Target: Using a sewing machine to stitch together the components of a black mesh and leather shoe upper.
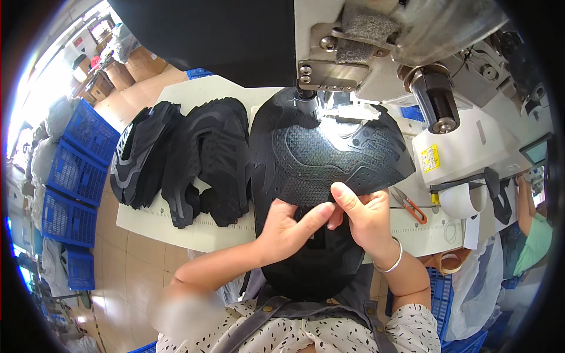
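Observation:
A black, textured shoe upper [300,153] lies curved beneath the needle area of a sewing machine [338,76], where a bright lamp lights it. My left hand [294,229] pinches the upper's near edge between thumb and fingers. Just beside it, my right hand [368,220] grips the same edge, its thumb on top and its fingers tucked under. The two thumbs almost meet. Below my hands, a smooth black shape [312,270] extends toward my lap; what it is cannot be made out. A bracelet [395,259] circles my right wrist.
Two stacks of black shoe pieces [215,159] [144,156] rest on the white table [176,226] at left. Orange-handled thread snips [410,206] lie to the right of my hands. Blue crates [73,176] stand along the left side. Another person's sleeve [532,244] shows at far right.

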Demonstrator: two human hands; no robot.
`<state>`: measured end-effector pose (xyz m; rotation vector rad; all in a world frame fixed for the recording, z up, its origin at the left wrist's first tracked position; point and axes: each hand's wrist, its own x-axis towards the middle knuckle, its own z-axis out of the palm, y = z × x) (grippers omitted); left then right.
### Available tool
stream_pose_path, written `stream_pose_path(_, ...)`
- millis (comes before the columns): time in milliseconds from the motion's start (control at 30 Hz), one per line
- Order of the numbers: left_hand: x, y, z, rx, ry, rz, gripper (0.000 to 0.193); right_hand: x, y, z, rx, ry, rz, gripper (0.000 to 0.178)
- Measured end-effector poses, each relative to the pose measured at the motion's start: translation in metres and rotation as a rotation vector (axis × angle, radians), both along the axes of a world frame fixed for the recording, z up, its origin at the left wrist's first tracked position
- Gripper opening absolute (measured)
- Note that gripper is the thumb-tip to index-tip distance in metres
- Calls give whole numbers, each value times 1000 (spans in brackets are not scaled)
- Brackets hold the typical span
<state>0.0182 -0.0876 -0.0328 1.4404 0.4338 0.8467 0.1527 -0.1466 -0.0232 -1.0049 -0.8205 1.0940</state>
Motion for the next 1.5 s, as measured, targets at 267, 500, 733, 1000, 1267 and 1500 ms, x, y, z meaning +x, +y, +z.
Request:
stream_pose_path(267, 27, 7, 17, -146, -90, 296, 15, 3, -18, 6, -95, -136, 136, 16)
stream_pose_path(500, 19, 19, 14, -338, -209, 202, 12, 48, -23, 22, 482, -1012, -600, 14)
stream_pose_path(733, 13, 30, 21, -415, -74, 215, 16, 88, 15, 4, 97, -331, -107, 25)
stream_pose_path(1000, 13, 37, 20, -382, -77, 196, 15, 87, 13, 24, 160, -425, -170, 31)
stream_pose_path(1267, 15, 42, 23, -327, -99, 193, 14, 89, 15, 24, 183, -426, -167, 31)
stream_pose_path(1500, 16, 42, 24, -252, -82, 210, 13, 91, 17, 23, 171, -401, -155, 30)
